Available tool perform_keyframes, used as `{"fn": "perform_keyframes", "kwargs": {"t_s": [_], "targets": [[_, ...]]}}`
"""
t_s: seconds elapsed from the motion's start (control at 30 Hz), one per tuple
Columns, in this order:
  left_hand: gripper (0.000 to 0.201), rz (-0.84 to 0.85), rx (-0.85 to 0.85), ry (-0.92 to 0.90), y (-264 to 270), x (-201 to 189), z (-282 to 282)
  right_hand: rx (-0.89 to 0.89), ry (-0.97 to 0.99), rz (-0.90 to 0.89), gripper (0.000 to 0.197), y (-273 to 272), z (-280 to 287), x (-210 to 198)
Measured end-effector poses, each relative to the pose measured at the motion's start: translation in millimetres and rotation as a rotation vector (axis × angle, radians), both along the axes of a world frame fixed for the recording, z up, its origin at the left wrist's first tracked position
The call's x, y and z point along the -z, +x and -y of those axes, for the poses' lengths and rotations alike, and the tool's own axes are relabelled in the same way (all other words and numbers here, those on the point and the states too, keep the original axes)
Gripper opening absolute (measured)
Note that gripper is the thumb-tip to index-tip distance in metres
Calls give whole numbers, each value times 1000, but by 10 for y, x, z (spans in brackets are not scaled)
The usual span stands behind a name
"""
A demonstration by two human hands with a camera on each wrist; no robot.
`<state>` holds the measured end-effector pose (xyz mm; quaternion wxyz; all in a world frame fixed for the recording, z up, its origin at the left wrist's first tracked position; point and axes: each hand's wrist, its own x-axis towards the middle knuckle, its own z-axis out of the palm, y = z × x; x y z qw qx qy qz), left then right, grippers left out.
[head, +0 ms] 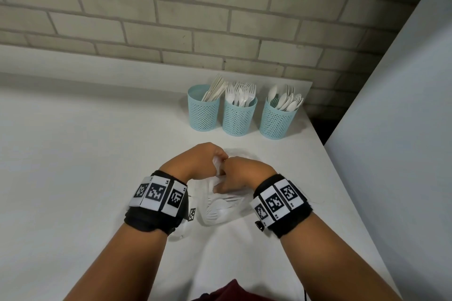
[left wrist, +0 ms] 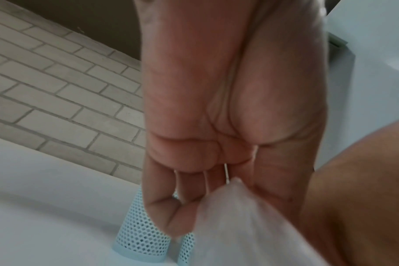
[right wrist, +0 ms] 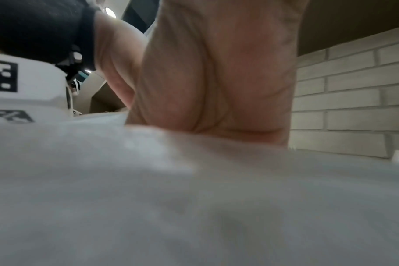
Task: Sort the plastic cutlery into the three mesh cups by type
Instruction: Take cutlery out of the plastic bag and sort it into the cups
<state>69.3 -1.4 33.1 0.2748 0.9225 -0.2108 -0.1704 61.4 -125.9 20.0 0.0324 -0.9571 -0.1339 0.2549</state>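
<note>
I stand at a white table (head: 73, 154) set against a pale brick wall (head: 171, 19), looking down at my two hands held close together just in front of me. My left hand (head: 200, 159) has its fingers (left wrist: 169, 212) curled, pinching the gathered top of a clear plastic bag (head: 220, 205) that rests on the table. My right hand (head: 241, 173) sits just beside it, touching the same bunched plastic, fingers bent down into it and gripping it. Through the bag I can make out white plastic cutlery (head: 217, 212), some with fork tines. Both wrists wear black bands (head: 156, 205) with square black-and-white markers. Farther back, near the wall and well apart from my hands, three light blue mesh cups stand in a row: the left cup (head: 203, 107) holds knives (head: 215, 89), the middle cup (head: 238, 115) holds forks (head: 241, 94), and the right cup (head: 277, 117) holds spoons (head: 286, 99). A plain white panel (head: 403, 105) rises at the right side of the table.
</note>
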Motion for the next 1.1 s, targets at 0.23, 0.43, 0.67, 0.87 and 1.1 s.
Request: {"fn": "perform_keyframes", "kwargs": {"t_s": [0.23,0.43,0.67,0.87,1.1], "targets": [[44,-17,-28,-6,15,15,-12,-63,12,54,50,-93,-9,-37],[35,-13,-12,-34,30,58,-24,-78,39,139,42,-162,-34,-56],[44,4,-44,-3,57,80,-70,-63,101,170,24,-126,60,-106],[42,9,-158,-28,75,46,-122,-52,174,160,21,-109,183,-258],[37,-132,-170,-111,62,4,-192,178,777,74,13,36,426,-440]]}}
